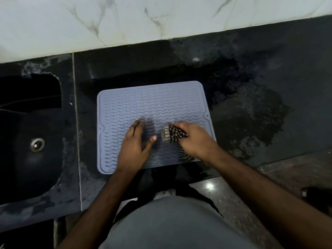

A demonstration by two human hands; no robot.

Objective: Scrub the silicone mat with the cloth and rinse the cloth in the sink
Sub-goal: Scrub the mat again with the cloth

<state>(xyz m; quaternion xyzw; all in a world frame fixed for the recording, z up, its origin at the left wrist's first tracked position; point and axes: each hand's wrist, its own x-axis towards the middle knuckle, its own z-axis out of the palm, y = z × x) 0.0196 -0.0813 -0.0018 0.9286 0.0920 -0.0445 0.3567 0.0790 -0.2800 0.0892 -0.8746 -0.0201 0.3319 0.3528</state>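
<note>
A grey-blue silicone mat (152, 103) with wavy ridges lies flat on the dark countertop in the middle of the view. My right hand (195, 139) is shut on a bunched checked cloth (171, 134) and presses it on the mat's near right part. A bit more of the cloth shows under my right wrist near the mat's front edge. My left hand (137, 141) rests flat on the mat with fingers spread, just left of the cloth. A dark sink (27, 159) with a metal drain (37, 145) lies to the left of the mat.
The dark countertop (251, 87) is wet to the right of and behind the mat. A white marbled wall (125, 20) rises at the back. The counter's front edge runs just below the mat, with shiny floor (233, 194) beyond on the right.
</note>
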